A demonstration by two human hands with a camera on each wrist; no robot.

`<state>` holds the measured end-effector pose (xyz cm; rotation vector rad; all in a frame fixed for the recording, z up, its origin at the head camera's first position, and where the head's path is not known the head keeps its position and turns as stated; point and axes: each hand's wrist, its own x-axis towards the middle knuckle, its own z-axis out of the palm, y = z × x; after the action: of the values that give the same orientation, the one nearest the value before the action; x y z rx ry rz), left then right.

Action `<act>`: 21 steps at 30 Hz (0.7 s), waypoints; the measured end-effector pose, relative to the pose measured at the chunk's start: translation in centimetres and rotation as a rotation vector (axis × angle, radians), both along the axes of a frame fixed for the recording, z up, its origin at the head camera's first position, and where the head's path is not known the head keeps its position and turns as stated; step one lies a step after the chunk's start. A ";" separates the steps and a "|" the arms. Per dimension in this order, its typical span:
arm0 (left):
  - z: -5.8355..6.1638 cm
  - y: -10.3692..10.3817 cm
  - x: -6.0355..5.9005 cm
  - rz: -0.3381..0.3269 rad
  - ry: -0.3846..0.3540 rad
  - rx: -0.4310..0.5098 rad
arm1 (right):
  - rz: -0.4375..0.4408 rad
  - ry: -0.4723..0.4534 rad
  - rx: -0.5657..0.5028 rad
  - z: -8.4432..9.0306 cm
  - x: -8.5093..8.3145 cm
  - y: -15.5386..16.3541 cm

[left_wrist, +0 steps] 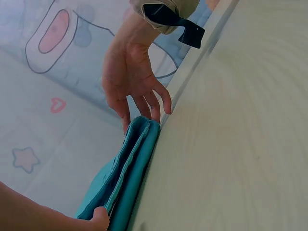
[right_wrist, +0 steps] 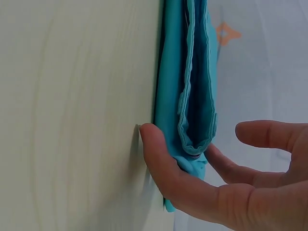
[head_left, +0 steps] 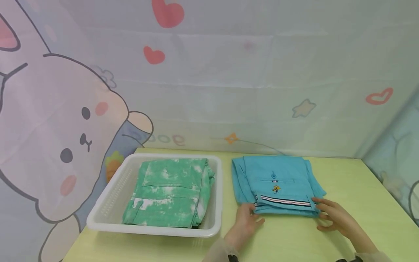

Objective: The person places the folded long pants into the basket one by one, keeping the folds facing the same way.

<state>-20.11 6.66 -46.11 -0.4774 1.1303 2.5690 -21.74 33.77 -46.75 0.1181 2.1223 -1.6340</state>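
Note:
A folded blue garment (head_left: 276,185) with a striped hem lies on the yellow-green table (head_left: 294,240), right of the basket. My left hand (head_left: 247,218) rests at its near left corner, fingers straight against the edge; in the left wrist view only a fingertip (left_wrist: 98,219) shows, touching the blue garment (left_wrist: 130,178). My right hand (head_left: 330,214) lies at the near right corner. In the right wrist view its thumb (right_wrist: 154,159) lies on the table against the blue garment (right_wrist: 192,96), lower fingers touch the fold end, and the index finger (right_wrist: 269,134) stands off it.
A white plastic basket (head_left: 104,211) at the left holds a folded green tie-dye garment (head_left: 170,193). A cartoon-printed curtain (head_left: 229,91) backs the table and wraps its left and right sides. The near table edge lies just under my wrists.

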 end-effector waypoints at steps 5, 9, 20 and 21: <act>-0.1 0.1 0.4 -0.011 -0.022 -0.050 | 0.011 0.002 0.022 0.0 0.7 0.2; -0.1 0.1 0.9 -0.019 -0.033 -0.075 | 0.010 -0.001 0.046 0.0 1.3 0.4; -0.3 0.1 2.6 -0.048 -0.032 -0.124 | 0.022 -0.015 0.042 -0.2 2.9 0.9; -0.3 0.1 2.7 -0.050 -0.037 -0.128 | 0.024 -0.014 0.042 -0.2 3.0 1.0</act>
<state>-17.44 6.80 -46.44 -0.5171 1.2829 2.4450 -18.74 34.77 -46.98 0.1171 2.1395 -1.5712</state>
